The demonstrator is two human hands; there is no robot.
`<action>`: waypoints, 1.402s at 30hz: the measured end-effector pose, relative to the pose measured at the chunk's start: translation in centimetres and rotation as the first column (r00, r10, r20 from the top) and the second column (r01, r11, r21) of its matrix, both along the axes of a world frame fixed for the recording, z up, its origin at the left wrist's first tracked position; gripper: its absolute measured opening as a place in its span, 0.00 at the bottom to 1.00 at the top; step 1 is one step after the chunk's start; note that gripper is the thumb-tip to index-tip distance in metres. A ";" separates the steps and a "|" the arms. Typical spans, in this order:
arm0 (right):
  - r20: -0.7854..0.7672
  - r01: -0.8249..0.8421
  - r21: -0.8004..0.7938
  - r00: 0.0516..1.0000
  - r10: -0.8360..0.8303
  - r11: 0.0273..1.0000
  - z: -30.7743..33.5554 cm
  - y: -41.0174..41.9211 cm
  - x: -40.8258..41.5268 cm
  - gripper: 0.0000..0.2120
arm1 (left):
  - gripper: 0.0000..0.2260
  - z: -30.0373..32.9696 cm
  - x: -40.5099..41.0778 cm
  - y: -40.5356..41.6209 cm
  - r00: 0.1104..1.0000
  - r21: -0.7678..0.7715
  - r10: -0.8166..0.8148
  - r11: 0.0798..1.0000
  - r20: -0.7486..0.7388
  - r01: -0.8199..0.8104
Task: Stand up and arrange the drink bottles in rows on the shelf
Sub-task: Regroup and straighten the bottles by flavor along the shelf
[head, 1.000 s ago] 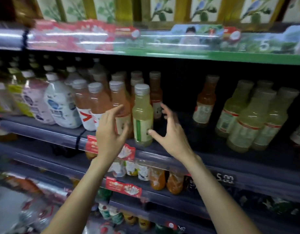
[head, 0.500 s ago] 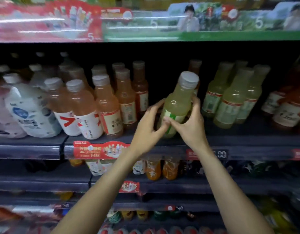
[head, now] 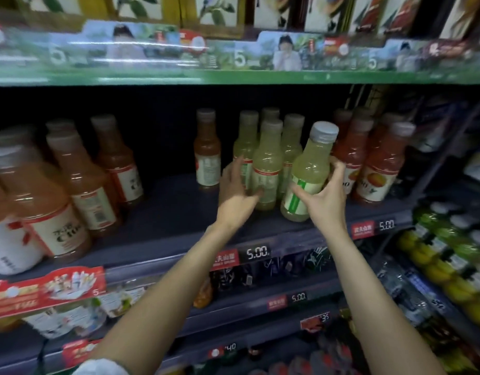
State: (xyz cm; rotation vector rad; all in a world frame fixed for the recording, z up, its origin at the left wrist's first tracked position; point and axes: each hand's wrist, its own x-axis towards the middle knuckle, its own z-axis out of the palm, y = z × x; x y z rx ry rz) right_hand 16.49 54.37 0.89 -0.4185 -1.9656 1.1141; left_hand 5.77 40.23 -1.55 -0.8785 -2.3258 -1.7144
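Note:
My right hand (head: pixel 324 194) grips a pale green drink bottle (head: pixel 309 169) with a grey cap, tilted to the right, its base low over the dark shelf (head: pixel 165 212). Just left of it stands a group of several similar pale green bottles (head: pixel 267 161). My left hand (head: pixel 237 189) reaches out to the front bottle of that group, fingers extended and touching its lower part. One orange bottle (head: pixel 207 152) stands alone to the left of the group.
Orange bottles (head: pixel 79 180) stand in rows at the left of the shelf. Red-orange bottles (head: pixel 374 163) stand at the right. A green-edged shelf (head: pixel 233 74) hangs above. Price tags (head: pixel 256 251) line the front rail. Lower shelves hold more drinks.
The pale green bottle has been carried to the right, from beside the orange rows to the green group. My left hand let go of it and now touches a standing green bottle.

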 end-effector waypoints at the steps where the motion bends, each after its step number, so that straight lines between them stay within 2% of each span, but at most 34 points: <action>1: 0.005 0.008 0.002 1.000 -0.008 1.000 0.0 0.8 -0.4 0.33 | 0.35 0.1 -0.2 0.7 1.000 -0.019 0.021 1.000 0.014 -0.020; 4: 0.062 0.014 0.010 0.998 -0.015 1.000 -0.3 1.9 -1.4 0.35 | 0.36 0.2 -0.4 1.8 0.997 -0.066 0.036 0.997 0.064 -0.031; 10: 0.042 -0.012 -0.025 0.999 0.013 1.000 -1.3 2.5 -3.0 0.37 | 0.30 -0.4 -0.7 2.3 0.996 -0.133 0.088 0.987 -0.018 -0.090; 15: 0.127 -0.067 0.005 0.990 0.065 0.998 -1.9 3.3 -3.0 0.45 | 0.31 -0.1 -0.8 2.0 0.999 -0.158 0.030 0.987 0.016 -0.027; 18: 0.201 0.012 0.094 0.979 -0.031 0.996 -2.0 3.1 -2.4 0.47 | 0.32 0.1 -1.1 1.2 0.999 -0.178 -0.007 0.984 0.036 0.013; 19: 0.183 0.066 0.146 0.979 -0.092 0.987 -2.0 2.7 -2.0 0.45 | 0.32 0.2 -1.1 0.8 0.999 -0.168 -0.013 0.986 0.029 0.017; 21: 0.039 0.167 0.243 0.983 -0.182 0.956 -2.0 1.0 -0.8 0.35 | 0.29 0.4 -0.6 -0.6 1.000 -0.088 -0.015 0.996 0.023 0.017; 23: -0.088 0.186 0.293 0.982 -0.167 0.938 -2.1 -1.4 0.0 0.23 | 0.24 1.0 0.5 -2.7 1.000 0.011 0.009 1.000 0.009 -0.009; 25: -0.112 0.111 0.326 0.991 -0.078 0.939 -2.2 -3.7 -0.1 0.18 | 0.20 1.5 1.6 -5.4 0.996 0.031 0.064 0.998 -0.063 -0.062; 29: -0.076 -0.118 0.401 0.984 0.162 0.908 -2.3 -9.0 -2.0 0.11 | 0.15 1.7 3.0 -12.6 0.945 -0.062 0.137 0.985 -0.296 -0.162; 31: -0.032 -0.225 0.427 0.964 0.264 0.876 -2.5 -11.9 -3.3 0.09 | 0.13 1.5 3.5 -16.6 0.851 -0.058 0.234 0.954 -0.470 -0.295; 33: 0.010 -0.344 0.428 0.926 0.376 0.836 -2.6 -15.3 -4.8 0.08 | 0.12 0.8 3.8 -20.9 0.691 0.024 0.394 0.877 -0.607 -0.479; 34: 0.033 -0.413 0.423 0.897 0.442 0.807 -2.5 -17.6 -5.6 0.08 | 0.12 0.4 3.8 -23.5 0.610 0.077 0.482 0.819 -0.629 -0.568; 36: 0.098 -0.520 0.398 0.843 0.529 0.756 -2.3 -21.0 -7.0 0.12 | 0.14 -0.2 3.6 -27.3 0.522 0.151 0.617 0.718 -0.589 -0.679; 39: 0.152 -0.612 0.370 0.782 0.605 0.699 -1.6 -25.3 -9.0 0.26 | 0.22 -0.4 3.1 -31.6 0.479 0.158 0.771 0.582 -0.420 -0.798; 41: 0.113 -0.660 0.268 0.745 0.657 0.702 -1.0 -27.4 -10.5 0.30 | 0.25 0.1 2.9 -33.1 0.501 0.148 0.793 0.573 -0.346 -0.806; 42: 0.068 -0.685 0.176 0.725 0.685 0.707 -0.8 -28.0 -11.2 0.30 | 0.25 0.4 2.8 -33.3 0.528 0.139 0.769 0.604 -0.360 -0.784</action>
